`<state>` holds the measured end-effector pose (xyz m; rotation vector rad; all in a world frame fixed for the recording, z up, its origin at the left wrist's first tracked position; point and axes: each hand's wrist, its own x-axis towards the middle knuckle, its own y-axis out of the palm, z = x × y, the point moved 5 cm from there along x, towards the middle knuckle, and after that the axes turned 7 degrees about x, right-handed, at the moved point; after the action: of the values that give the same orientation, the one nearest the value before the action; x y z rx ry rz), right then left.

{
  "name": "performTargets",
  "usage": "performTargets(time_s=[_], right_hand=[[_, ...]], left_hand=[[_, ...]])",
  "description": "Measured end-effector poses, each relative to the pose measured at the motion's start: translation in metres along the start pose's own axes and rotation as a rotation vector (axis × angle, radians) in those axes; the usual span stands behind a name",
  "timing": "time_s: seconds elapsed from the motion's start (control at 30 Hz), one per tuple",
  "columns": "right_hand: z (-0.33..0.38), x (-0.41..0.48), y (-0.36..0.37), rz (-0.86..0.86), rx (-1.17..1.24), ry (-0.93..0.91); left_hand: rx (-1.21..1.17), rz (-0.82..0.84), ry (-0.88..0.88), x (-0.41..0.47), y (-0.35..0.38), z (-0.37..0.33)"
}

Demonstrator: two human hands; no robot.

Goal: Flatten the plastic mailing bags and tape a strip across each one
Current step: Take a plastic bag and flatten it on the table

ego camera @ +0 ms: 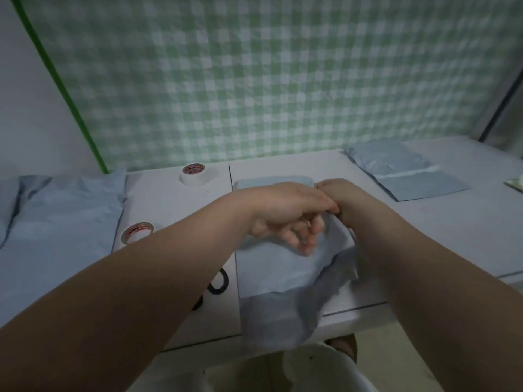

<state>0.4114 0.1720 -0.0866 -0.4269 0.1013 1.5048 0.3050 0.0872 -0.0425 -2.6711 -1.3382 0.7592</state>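
Note:
A light blue plastic mailing bag (277, 275) lies in the middle of the white table, its near end hanging over the front edge. Its right side is lifted and folded up toward my hands. My left hand (285, 219) reaches across over the bag with curled fingers and pinches the raised edge. My right hand (335, 193) meets it at the same edge and grips the plastic; its fingers are mostly hidden behind the left hand. Two white tape rolls stand to the left, one at the back (195, 174) and one nearer (137, 232).
A heap of blue mailing bags (59, 222) covers the table's left end. Another bag (402, 172) with a pale strip across it lies at the back right. Black scissor handles (218, 284) show beneath my left forearm. A green checked cloth hangs behind the table.

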Motion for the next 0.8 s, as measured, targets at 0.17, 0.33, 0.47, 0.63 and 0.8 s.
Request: performTargets(time_s=[0.17,0.33,0.47,0.63,0.8], right_hand=[[0.011,-0.007,-0.010,-0.051,-0.500,-0.231],[0.030,-0.021,0.004,-0.276,-0.830,-0.598],[0.020,-0.030,0.047,0.011,-0.855,-0.767],[0.011,-0.017,0.060,0.192,-1.027,-0.712],[0.005,0.000,0.048,0.221,-1.093,-0.628]], left_hand=[[0.854,-0.707,0.079,0.019,-0.055,0.006],[1.119,-0.499,0.148,0.031,-0.047,0.047],[1.126,-0.453,0.264,0.036,-0.042,0.054],[1.202,-0.395,0.157,0.042,-0.047,0.057],[1.185,-0.391,0.111,0.050,-0.051,0.057]])
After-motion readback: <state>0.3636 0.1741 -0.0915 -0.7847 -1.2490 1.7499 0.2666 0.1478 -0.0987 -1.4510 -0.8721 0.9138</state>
